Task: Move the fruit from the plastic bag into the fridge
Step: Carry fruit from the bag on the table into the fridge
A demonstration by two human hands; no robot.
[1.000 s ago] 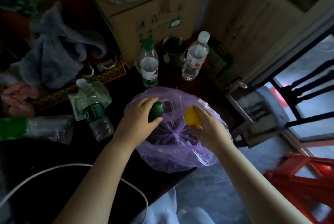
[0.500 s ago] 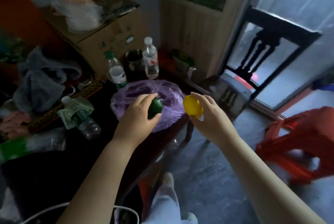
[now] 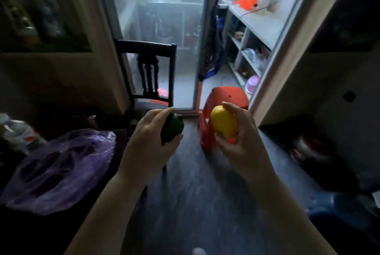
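My left hand grips a dark green fruit, thumb below and fingers over its top. A yellow fruit sits in my right hand, whose fingers curl round it. Both hands are held out in front of me over the dark floor. The purple plastic bag lies crumpled on the dark table at the lower left, apart from both hands. No fridge shows in this view.
A dark wooden chair stands just beyond my left hand before a glass door. A red plastic stool lies tipped on the floor behind my right hand. Shelves with clutter run along the right. Dark bundles sit on the floor at right.
I have turned to the right, away from the table. Both hands lifted the fruits out of the bag and carried them over the floor; the bag slid to the left of the view.
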